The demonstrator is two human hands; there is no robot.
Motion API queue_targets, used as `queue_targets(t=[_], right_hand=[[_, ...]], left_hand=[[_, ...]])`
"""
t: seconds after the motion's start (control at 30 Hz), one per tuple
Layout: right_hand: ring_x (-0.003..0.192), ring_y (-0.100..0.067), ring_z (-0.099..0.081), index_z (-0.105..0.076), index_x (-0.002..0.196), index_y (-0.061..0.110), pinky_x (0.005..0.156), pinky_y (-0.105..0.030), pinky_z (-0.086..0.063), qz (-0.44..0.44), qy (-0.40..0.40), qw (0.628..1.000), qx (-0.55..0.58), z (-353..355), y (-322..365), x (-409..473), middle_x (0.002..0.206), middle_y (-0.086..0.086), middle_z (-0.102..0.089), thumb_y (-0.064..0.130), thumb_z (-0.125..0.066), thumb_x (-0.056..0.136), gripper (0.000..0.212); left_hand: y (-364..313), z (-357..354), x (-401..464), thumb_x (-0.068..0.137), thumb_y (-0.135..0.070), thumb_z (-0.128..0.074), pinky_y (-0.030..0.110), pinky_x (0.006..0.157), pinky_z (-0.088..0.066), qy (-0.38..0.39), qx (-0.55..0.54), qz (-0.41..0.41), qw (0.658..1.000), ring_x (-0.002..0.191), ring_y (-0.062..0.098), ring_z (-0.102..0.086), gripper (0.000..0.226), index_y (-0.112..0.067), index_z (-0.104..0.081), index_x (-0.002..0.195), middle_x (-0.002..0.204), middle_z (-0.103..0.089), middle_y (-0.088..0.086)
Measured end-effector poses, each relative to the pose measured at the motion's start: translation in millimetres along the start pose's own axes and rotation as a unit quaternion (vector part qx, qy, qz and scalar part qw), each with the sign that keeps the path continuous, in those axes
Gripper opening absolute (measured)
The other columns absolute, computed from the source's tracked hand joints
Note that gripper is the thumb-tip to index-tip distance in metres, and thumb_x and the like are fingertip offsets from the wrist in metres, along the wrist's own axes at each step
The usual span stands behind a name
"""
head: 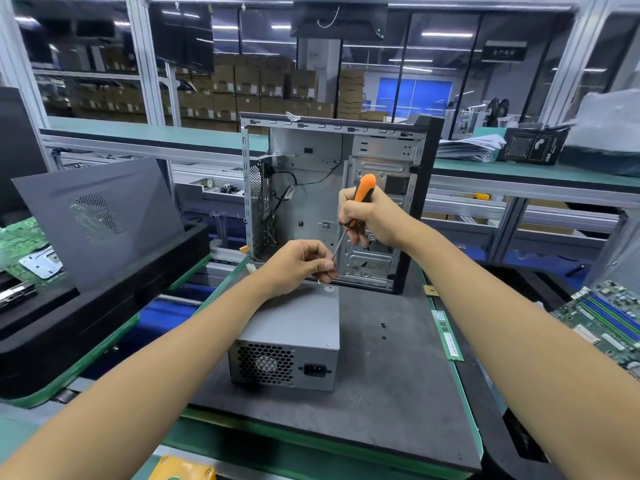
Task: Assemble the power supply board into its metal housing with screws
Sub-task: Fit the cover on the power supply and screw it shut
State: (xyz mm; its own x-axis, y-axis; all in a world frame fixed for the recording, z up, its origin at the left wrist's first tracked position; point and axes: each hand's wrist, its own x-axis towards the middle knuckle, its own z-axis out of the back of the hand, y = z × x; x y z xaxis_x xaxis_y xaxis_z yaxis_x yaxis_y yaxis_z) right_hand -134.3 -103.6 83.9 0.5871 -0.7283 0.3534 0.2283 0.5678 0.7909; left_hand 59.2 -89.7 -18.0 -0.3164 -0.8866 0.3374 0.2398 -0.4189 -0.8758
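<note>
A grey metal power supply box (294,327) lies on the dark mat (391,393), its fan grille and power socket facing me. Behind it an open computer case (311,188) stands upright with its side removed. My right hand (363,213) grips an orange-and-black screwdriver (362,195), its thin shaft slanting down to the left. My left hand (301,265) pinches at the shaft's tip, above the far end of the power supply; whatever small part it holds is hidden by the fingers. Two small black screws (383,330) lie on the mat to the right.
A grey side panel (100,220) leans in a black foam tray (86,306) at left, beside a green circuit board (20,244). A memory stick (448,336) lies at the mat's right edge, a motherboard (609,320) further right. A yellow object (183,469) sits at the near edge.
</note>
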Motion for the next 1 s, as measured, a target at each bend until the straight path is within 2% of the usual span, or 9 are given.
queue_targets(t=[0.2, 0.27, 0.3, 0.4, 0.53, 0.6, 0.67, 0.83, 1.0], right_hand=[[0.051, -0.028, -0.053, -0.049, 0.078, 0.005, 0.043, -0.029, -0.038, -0.016, 0.010, 1.000, -0.024, -4, -1, 1, 0.057, -0.002, -0.051, -0.001, -0.050, 0.094, 0.017], [0.051, -0.028, -0.053, -0.047, 0.081, 0.007, 0.041, -0.028, -0.038, -0.025, 0.010, 0.999, -0.037, -6, -2, 1, 0.058, -0.007, -0.051, 0.001, -0.049, 0.093, 0.014], [0.052, -0.029, -0.053, -0.046, 0.080, 0.008, 0.041, -0.028, -0.039, -0.027, 0.013, 0.999, -0.045, -7, -3, 2, 0.060, -0.011, -0.051, 0.002, -0.050, 0.093, 0.014], [0.051, -0.029, -0.054, -0.046, 0.077, 0.008, 0.040, -0.028, -0.040, -0.024, 0.023, 0.997, -0.063, -10, -6, 3, 0.060, -0.010, -0.051, 0.004, -0.051, 0.092, 0.016], [0.048, -0.023, -0.054, -0.044, 0.073, 0.015, 0.040, -0.029, -0.038, -0.026, 0.032, 0.997, -0.070, -15, -12, 8, 0.061, -0.007, -0.049, 0.007, -0.054, 0.090, 0.021], [0.048, -0.024, -0.055, -0.044, 0.071, 0.017, 0.040, -0.029, -0.038, -0.024, 0.037, 0.996, -0.072, -17, -15, 11, 0.062, -0.008, -0.050, 0.010, -0.054, 0.088, 0.021], [0.048, -0.027, -0.056, -0.046, 0.069, 0.023, 0.039, -0.029, -0.040, -0.024, 0.042, 0.996, -0.075, -19, -17, 13, 0.068, -0.015, -0.053, 0.015, -0.053, 0.085, 0.020], [0.050, -0.030, -0.056, -0.048, 0.060, 0.033, 0.040, -0.029, -0.042, -0.030, 0.048, 0.995, -0.084, -21, -22, 15, 0.066, -0.018, -0.055, 0.022, -0.054, 0.083, 0.026], [0.050, -0.029, -0.058, -0.050, 0.066, 0.024, 0.041, -0.029, -0.044, -0.040, 0.055, 0.993, -0.100, -24, -25, 16, 0.063, -0.013, -0.056, 0.020, -0.054, 0.085, 0.020]], left_hand=[[2, 2, 2, 0.094, -0.007, -0.073, 0.039, 0.089, -0.056, -0.006, 0.081, -0.008, 0.997, 0.086, 0.018, -0.071, 0.016, -0.018, -0.069, 0.083, 0.084, -0.076, 0.005], [3, 4, 3, 0.092, -0.019, -0.077, 0.045, 0.100, -0.048, -0.009, 0.155, 0.002, 0.988, 0.104, 0.017, -0.065, 0.009, -0.022, -0.072, 0.085, 0.092, -0.076, 0.003], [4, 5, 1, 0.091, -0.028, -0.078, 0.045, 0.102, -0.042, -0.015, 0.206, 0.006, 0.978, 0.112, 0.005, -0.054, 0.007, -0.024, -0.073, 0.088, 0.093, -0.072, -0.005], [4, 5, -1, 0.090, -0.035, -0.079, 0.042, 0.094, -0.031, -0.024, 0.266, 0.005, 0.964, 0.097, -0.026, -0.033, 0.009, -0.028, -0.073, 0.089, 0.083, -0.057, -0.021], [1, 4, 1, 0.089, -0.028, -0.080, 0.055, 0.106, -0.037, 0.014, 0.230, 0.011, 0.973, 0.078, -0.008, -0.056, 0.017, -0.029, -0.066, 0.079, 0.077, -0.070, -0.018], [2, 4, 3, 0.088, -0.027, -0.081, 0.057, 0.106, -0.040, 0.015, 0.227, 0.011, 0.974, 0.076, -0.002, -0.058, 0.015, -0.025, -0.068, 0.082, 0.081, -0.072, -0.008], [4, 4, 2, 0.087, -0.029, -0.082, 0.055, 0.102, -0.041, 0.013, 0.239, 0.005, 0.971, 0.071, -0.004, -0.056, 0.014, -0.024, -0.069, 0.082, 0.077, -0.069, -0.009], [1, 3, 1, 0.085, -0.031, -0.083, 0.056, 0.104, -0.042, 0.018, 0.271, 0.004, 0.962, 0.078, 0.000, -0.058, 0.016, -0.029, -0.068, 0.080, 0.081, -0.070, -0.010], [1, 2, 0, 0.083, -0.036, -0.084, 0.051, 0.106, -0.038, 0.018, 0.297, 0.007, 0.955, 0.086, 0.000, -0.059, 0.017, -0.033, -0.068, 0.078, 0.079, -0.069, -0.015]])
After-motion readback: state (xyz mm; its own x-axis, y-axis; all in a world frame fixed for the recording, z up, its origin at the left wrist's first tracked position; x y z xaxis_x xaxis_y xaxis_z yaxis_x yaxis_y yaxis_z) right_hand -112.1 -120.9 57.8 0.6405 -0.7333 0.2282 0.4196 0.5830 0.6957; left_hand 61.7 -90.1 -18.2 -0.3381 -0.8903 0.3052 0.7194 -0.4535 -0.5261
